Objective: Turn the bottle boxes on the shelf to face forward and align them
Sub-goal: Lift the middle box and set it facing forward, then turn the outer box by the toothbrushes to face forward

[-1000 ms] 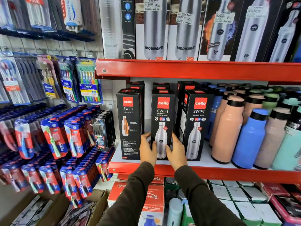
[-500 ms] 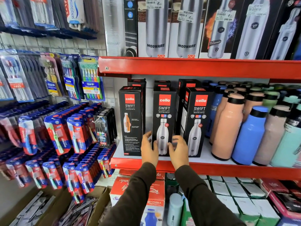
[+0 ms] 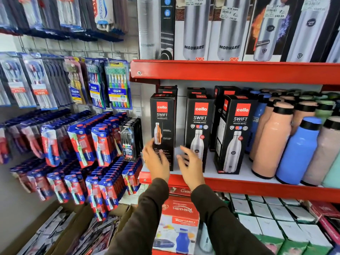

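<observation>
Your three black bottle boxes stand in a row at the front of the red shelf (image 3: 239,186), upright, with more black boxes behind them. The left box (image 3: 162,126) shows a side panel with a small orange bottle picture, so it is turned differently from the other two. The middle box (image 3: 199,129) and the right box (image 3: 237,133) both show the big silver bottle picture toward you; the right one is angled a little, so its left side panel shows too. There are gaps between all three.

Your left hand (image 3: 156,159) is in front of the lower part of the left box, fingers spread and loosely curled; it is blurred, so you cannot tell whether it touches the box. Your right hand (image 3: 191,162) is open with fingers apart, in front of the gap between the left and middle boxes and overlapping the middle box's lower left corner; it grips nothing.

To the right of the boxes stand loose bottles: a peach bottle (image 3: 272,138) just beside the right box, then a blue bottle (image 3: 298,150). Toothbrush packs (image 3: 117,83) hang on the wall to the left. Above, on the next shelf, tall steel bottle boxes (image 3: 195,28) face out
</observation>
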{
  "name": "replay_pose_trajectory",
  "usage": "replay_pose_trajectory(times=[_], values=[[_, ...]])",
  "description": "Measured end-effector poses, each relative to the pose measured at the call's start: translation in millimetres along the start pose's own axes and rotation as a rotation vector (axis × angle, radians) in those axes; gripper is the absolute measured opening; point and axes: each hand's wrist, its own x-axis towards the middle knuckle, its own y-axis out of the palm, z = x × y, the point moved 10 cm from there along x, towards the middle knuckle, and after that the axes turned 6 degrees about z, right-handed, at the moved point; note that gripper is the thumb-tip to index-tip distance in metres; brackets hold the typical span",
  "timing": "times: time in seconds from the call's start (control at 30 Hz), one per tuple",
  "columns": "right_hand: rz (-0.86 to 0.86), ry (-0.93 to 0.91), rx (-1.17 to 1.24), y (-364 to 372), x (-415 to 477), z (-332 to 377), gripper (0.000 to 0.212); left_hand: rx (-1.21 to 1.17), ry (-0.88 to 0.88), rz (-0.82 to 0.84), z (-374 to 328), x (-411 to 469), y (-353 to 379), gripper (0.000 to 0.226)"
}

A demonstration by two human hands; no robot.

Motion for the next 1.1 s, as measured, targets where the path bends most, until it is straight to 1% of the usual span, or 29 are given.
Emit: replay_pose_trajectory(times=[0.07, 0.13, 0.2, 0.27, 0.33, 0.4, 0.53, 0.57, 0.63, 0.73, 0.83, 1.0, 1.1], values=[[0.064, 0.042, -0.039, 17, 8, 1, 0.046, 0.004, -0.087, 0.095, 21, 15, 4, 0.053], [0.099, 0.088, -0.095, 29, 15, 1, 0.05, -0.028, -0.124, 0.261, 37, 26, 15, 0.057], [0.123, 0.126, -0.124, 37, 19, -1, 0.052, -0.074, -0.16, 0.404, 48, 29, 24, 0.057], [0.138, 0.152, -0.102, 42, 20, -3, 0.053, -0.125, -0.196, 0.461, 54, 29, 26, 0.053], [0.13, 0.148, -0.099, 46, 20, -3, 0.055, -0.157, -0.206, 0.458, 56, 31, 25, 0.047], [0.12, 0.147, -0.096, 44, 18, -2, 0.058, -0.189, -0.223, 0.422, 55, 34, 22, 0.043], [0.082, 0.137, -0.098, 39, 21, -2, 0.076, -0.226, -0.209, 0.404, 46, 40, 14, 0.039], [0.078, 0.13, -0.101, 37, 22, -1, 0.08, -0.251, -0.2, 0.405, 45, 43, 13, 0.039], [0.059, 0.085, -0.113, 62, 34, 19, 0.085, -0.315, -0.204, 0.396, 64, 63, -9, 0.039], [0.015, 0.036, -0.09, 59, 37, 31, 0.09, -0.388, -0.24, 0.337, 65, 66, -19, 0.043], [-0.052, 0.027, -0.077, 52, 35, 33, 0.098, -0.413, -0.22, 0.321, 51, 62, -22, 0.045], [-0.167, 0.073, -0.059, 44, 31, 37, 0.103, -0.415, -0.18, 0.327, 33, 58, -24, 0.038], [-0.184, 0.062, -0.075, 42, 30, 39, 0.1, -0.419, -0.14, 0.312, 32, 58, -29, 0.032]])
